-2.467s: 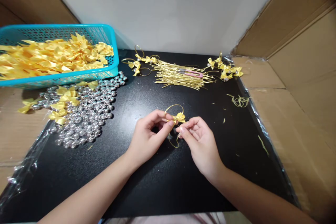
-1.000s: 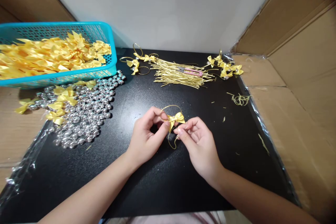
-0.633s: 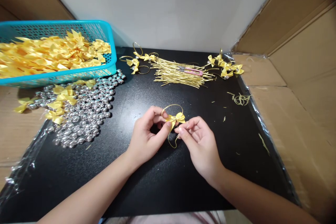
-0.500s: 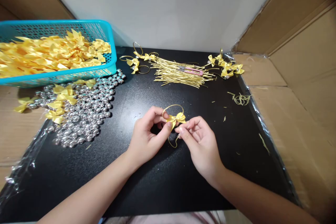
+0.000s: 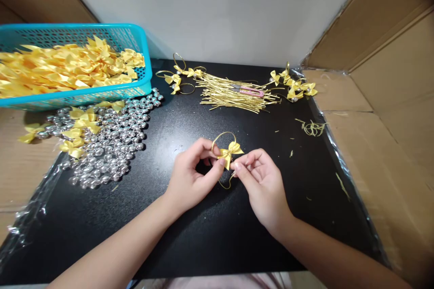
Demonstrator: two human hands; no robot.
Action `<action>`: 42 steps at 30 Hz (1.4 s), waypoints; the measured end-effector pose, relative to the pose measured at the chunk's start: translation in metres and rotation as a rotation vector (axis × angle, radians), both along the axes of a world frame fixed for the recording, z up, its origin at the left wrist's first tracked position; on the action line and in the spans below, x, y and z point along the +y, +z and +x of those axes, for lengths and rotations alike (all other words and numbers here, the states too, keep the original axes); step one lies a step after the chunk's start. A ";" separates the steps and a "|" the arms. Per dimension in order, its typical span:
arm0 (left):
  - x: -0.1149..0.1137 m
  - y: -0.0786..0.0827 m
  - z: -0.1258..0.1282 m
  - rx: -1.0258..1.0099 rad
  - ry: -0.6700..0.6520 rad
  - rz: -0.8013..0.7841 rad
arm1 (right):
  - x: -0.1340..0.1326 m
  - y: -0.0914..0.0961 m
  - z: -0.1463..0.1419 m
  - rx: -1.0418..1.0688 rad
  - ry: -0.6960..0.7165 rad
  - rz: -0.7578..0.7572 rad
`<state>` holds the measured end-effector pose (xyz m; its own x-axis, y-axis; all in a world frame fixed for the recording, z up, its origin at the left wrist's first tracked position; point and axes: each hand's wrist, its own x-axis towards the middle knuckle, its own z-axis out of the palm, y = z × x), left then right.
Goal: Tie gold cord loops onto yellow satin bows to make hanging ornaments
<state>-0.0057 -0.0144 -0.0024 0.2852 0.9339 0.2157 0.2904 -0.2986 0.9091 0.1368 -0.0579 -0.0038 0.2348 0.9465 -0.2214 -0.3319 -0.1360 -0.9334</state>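
Between thumb and fingers, my left hand (image 5: 200, 169) pinches a yellow ribbon bow (image 5: 229, 151) by its left side. A loop of gold cord (image 5: 224, 133) stands up above the bow, and a slack length of the cord hangs below it in a curve. My right hand (image 5: 260, 183) is closed just right of the bow, its thumb and fingertips pinching the cord's lower end. What else its curled fingers cover is hidden. Both hands are a little above the black table (image 5: 203, 239).
At left, a blue basket (image 5: 148, 72) holds many yellow bows, with silver beads (image 5: 111, 144) and loose bows before it. Gold cord pieces (image 5: 233, 99) lie at the back under pink-handled snips (image 5: 251, 92). Bows with cord loops (image 5: 294, 88) flank them. Tangled cord (image 5: 312, 128) sits at right.
The bow has tilted, its right side turning slightly upward and its tail pointing down. My right hand has moved slightly right of it, still pinching the cord. My left hand keeps its grip.
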 end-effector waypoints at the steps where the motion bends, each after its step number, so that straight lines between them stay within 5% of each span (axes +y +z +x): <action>1: 0.000 0.000 0.000 0.008 0.001 -0.005 | 0.000 0.000 0.000 0.004 0.000 0.000; 13: 0.000 -0.002 -0.003 -0.152 -0.008 -0.143 | 0.002 -0.002 0.006 0.005 0.009 -0.004; 21: 0.002 -0.003 -0.006 0.021 0.026 0.002 | 0.017 0.007 0.019 0.196 0.031 -0.100; 25: 0.003 -0.003 -0.006 0.106 0.047 0.095 | 0.025 0.010 0.029 0.209 -0.002 0.018; 32: 0.006 0.001 -0.005 0.221 0.126 0.224 | 0.047 0.028 0.076 0.231 -0.275 0.323; 38: 0.009 0.000 -0.005 0.258 0.233 0.202 | 0.043 0.048 0.093 0.297 -0.175 0.414; 42: 0.010 -0.003 -0.005 0.256 0.278 0.200 | 0.035 0.053 0.087 0.275 0.023 0.450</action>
